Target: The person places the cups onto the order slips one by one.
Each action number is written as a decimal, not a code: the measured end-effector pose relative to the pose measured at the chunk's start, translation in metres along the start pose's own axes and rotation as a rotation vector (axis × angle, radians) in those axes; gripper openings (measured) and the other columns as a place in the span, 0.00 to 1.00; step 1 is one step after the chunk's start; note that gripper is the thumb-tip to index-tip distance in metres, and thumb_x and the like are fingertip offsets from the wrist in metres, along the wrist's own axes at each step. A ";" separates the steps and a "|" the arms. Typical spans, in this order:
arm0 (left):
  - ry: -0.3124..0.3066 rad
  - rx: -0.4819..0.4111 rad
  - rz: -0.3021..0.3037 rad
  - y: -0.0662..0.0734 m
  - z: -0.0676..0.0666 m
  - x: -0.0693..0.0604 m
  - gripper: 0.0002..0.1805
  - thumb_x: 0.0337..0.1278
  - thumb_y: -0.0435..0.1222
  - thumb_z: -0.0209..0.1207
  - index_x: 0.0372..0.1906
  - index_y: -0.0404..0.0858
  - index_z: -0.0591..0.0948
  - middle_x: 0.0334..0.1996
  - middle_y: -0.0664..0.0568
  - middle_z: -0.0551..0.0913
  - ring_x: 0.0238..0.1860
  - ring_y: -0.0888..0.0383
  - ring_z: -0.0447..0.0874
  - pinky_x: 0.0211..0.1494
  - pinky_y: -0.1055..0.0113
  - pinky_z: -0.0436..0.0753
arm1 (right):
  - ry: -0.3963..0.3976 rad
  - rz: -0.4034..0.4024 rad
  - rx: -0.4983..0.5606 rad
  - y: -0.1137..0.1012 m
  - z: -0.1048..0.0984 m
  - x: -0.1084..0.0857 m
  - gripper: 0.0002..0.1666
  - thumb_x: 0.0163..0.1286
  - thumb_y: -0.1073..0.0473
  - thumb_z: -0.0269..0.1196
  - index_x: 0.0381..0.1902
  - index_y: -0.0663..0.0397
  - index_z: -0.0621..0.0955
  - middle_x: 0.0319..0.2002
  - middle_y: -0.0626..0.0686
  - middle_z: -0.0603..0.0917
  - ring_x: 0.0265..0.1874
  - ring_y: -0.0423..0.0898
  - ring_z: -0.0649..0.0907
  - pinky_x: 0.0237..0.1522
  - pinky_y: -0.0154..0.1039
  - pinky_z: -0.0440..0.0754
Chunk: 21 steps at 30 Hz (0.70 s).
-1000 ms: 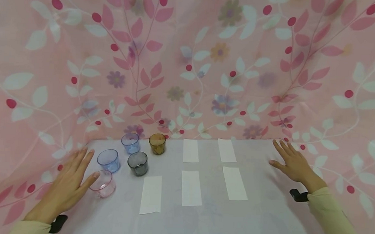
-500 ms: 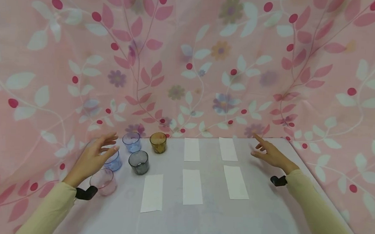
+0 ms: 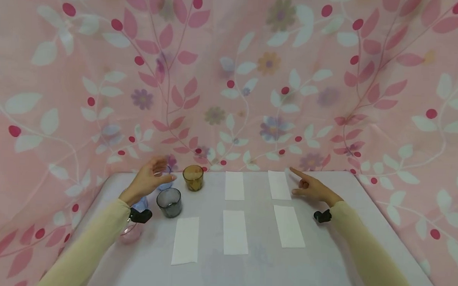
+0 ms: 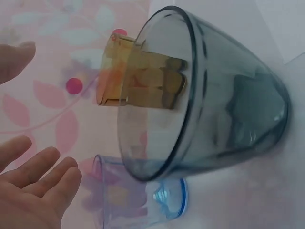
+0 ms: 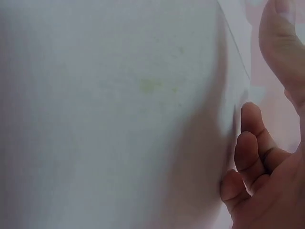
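My left hand [image 3: 146,181] hovers over the left group of glass cups, its fingers loosely bent and holding nothing. It partly covers the far blue cup [image 3: 165,185]; the near blue cup [image 3: 141,204] shows below the wrist. Right of it stands a grey cup [image 3: 169,203], large in the left wrist view, with an amber cup [image 3: 193,178] behind. A pink cup [image 3: 130,234] is partly hidden by the left forearm. Beside the far right white paper strip [image 3: 278,185], my right hand [image 3: 314,190] is in the air, index finger extended, other fingers loosely bent, holding nothing.
Several more white strips lie on the pale table [image 3: 261,272], among them a front left one [image 3: 186,241], a front middle one [image 3: 235,233] and a front right one [image 3: 289,226]. A pink floral curtain [image 3: 230,117] hangs behind the table's far edge.
Both hands have moved inward: the left hand from the table's left side to above the cups, the right hand leftward to the paper strip. The cups and strips stay in place.
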<state>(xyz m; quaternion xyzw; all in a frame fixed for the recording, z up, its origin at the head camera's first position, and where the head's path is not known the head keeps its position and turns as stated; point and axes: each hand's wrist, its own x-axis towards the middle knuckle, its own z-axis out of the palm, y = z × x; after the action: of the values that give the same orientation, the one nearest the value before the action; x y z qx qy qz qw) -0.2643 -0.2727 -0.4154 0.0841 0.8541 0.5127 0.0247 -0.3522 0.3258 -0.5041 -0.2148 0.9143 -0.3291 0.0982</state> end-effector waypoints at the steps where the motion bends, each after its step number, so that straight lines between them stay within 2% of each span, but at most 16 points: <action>1: -0.001 0.003 -0.008 -0.002 0.004 0.003 0.49 0.67 0.43 0.72 0.84 0.37 0.57 0.80 0.32 0.62 0.80 0.30 0.61 0.80 0.33 0.65 | -0.004 -0.006 -0.006 0.000 0.001 0.001 0.55 0.72 0.50 0.73 0.86 0.49 0.56 0.42 0.58 0.78 0.37 0.48 0.73 0.45 0.43 0.71; 7: -0.024 0.028 -0.016 -0.005 0.022 0.022 0.51 0.65 0.39 0.73 0.83 0.30 0.55 0.81 0.30 0.60 0.81 0.29 0.57 0.83 0.36 0.60 | -0.014 -0.039 -0.021 0.002 0.001 0.003 0.53 0.70 0.52 0.74 0.84 0.55 0.60 0.42 0.59 0.77 0.36 0.47 0.72 0.42 0.39 0.70; 10: -0.036 0.049 -0.041 -0.005 0.027 0.030 0.52 0.65 0.38 0.72 0.84 0.31 0.54 0.82 0.30 0.57 0.82 0.29 0.56 0.83 0.36 0.60 | -0.020 -0.067 -0.010 0.004 0.001 0.004 0.53 0.69 0.53 0.75 0.83 0.59 0.61 0.41 0.60 0.76 0.35 0.47 0.71 0.41 0.37 0.69; 16: -0.070 0.047 -0.065 -0.008 0.035 0.044 0.56 0.62 0.41 0.75 0.84 0.32 0.53 0.83 0.30 0.56 0.82 0.29 0.56 0.82 0.36 0.61 | -0.018 -0.061 0.007 0.005 0.004 0.007 0.53 0.66 0.53 0.77 0.82 0.57 0.64 0.43 0.59 0.75 0.35 0.47 0.70 0.43 0.37 0.68; 21: -0.135 0.032 -0.102 -0.015 0.040 0.054 0.59 0.62 0.42 0.75 0.84 0.30 0.49 0.83 0.29 0.53 0.82 0.29 0.54 0.83 0.36 0.61 | -0.032 -0.028 -0.002 0.008 0.008 0.011 0.54 0.66 0.50 0.77 0.83 0.54 0.64 0.45 0.59 0.74 0.38 0.48 0.70 0.45 0.40 0.69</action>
<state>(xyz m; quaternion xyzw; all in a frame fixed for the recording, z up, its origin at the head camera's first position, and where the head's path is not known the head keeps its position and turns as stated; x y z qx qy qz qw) -0.3136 -0.2355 -0.4450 0.0750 0.8617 0.4903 0.1069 -0.3619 0.3221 -0.5156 -0.2331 0.9097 -0.3262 0.1081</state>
